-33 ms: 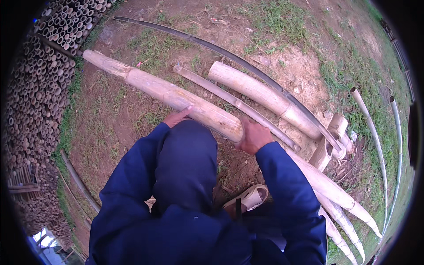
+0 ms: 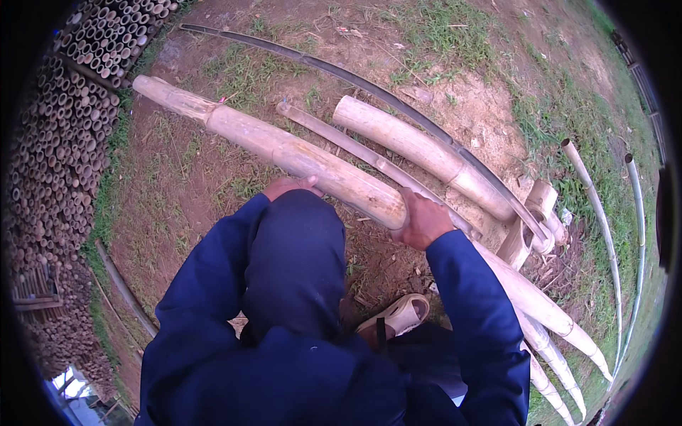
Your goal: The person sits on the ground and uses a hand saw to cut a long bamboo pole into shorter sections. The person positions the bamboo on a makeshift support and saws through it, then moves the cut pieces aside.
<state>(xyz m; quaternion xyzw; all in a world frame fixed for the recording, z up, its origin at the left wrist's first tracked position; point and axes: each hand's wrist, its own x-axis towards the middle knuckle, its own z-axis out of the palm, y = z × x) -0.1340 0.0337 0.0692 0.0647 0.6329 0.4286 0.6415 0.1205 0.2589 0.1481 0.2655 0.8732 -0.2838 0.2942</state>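
A thick, pale bamboo pole (image 2: 280,150) slants across in front of me, from the far left down to the middle. My left hand (image 2: 291,186) is closed on its near side, with part of the fingers hidden beneath the pole. At the cut right end, my right hand (image 2: 426,220) wraps round the rim, its fingertips partly hidden. Just beyond lies a thinner bamboo length (image 2: 337,136) on the soil, and behind that a short, thick bamboo section (image 2: 405,131).
A dark, split bamboo strip (image 2: 355,80) curves along the far side. Stacked bamboo ends (image 2: 60,163) fill the left. Several pale poles (image 2: 529,287) fan out at lower right, near a short notched bamboo piece (image 2: 517,245). Two slim poles, one greyish (image 2: 641,241), lie further right.
The pale bamboo pole has shifted slightly to the right, toward its cut end. My right hand has moved right with that end, and my left hand has shifted a little right.
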